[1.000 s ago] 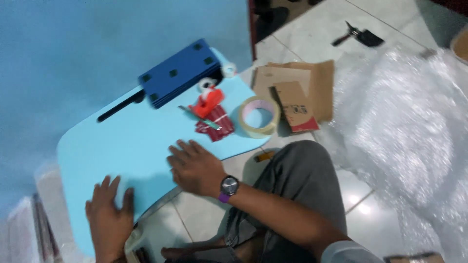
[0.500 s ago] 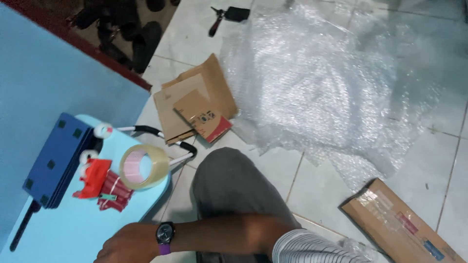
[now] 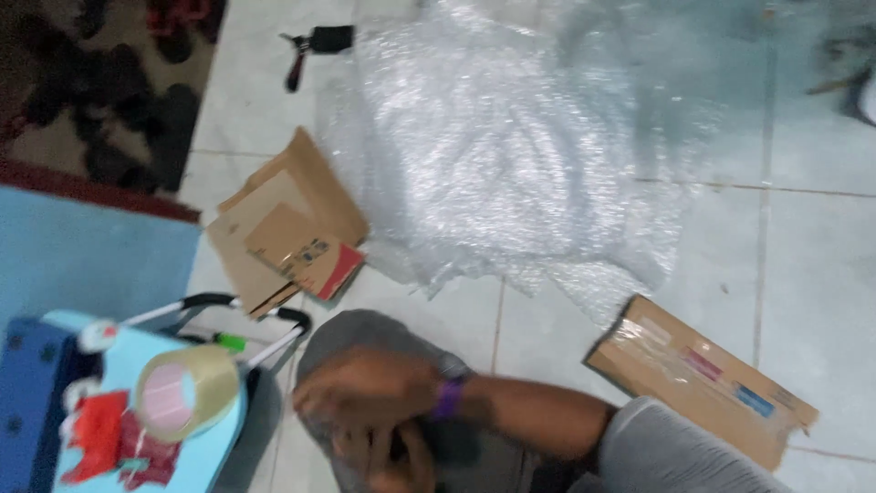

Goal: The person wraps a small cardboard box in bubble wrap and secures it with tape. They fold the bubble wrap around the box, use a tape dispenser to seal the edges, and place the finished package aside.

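My right hand [image 3: 360, 397], with a purple-strapped watch on the wrist, hangs blurred over my grey-trousered knee [image 3: 365, 333], just right of a small light-blue table [image 3: 123, 351]. Its fingers curl downward; whether they hold anything is unclear. A roll of clear brown packing tape [image 3: 187, 393] stands on the table's near corner, closest to this hand. Beside the tape lie red items [image 3: 100, 438] and a dark blue box [image 3: 27, 402]. My left hand is out of the frame.
Flattened cardboard pieces [image 3: 292, 233] lie on the tiled floor beyond the table. A big sheet of bubble wrap [image 3: 511, 155] spreads across the floor. A taped flat cardboard box [image 3: 703, 383] lies right. A black tool [image 3: 315, 46] and dark footwear [image 3: 119, 91] sit far back.
The view has swung right, away from the table toward the floor. My right hand has left the tabletop and come down over my knee. My left hand has dropped out of view.
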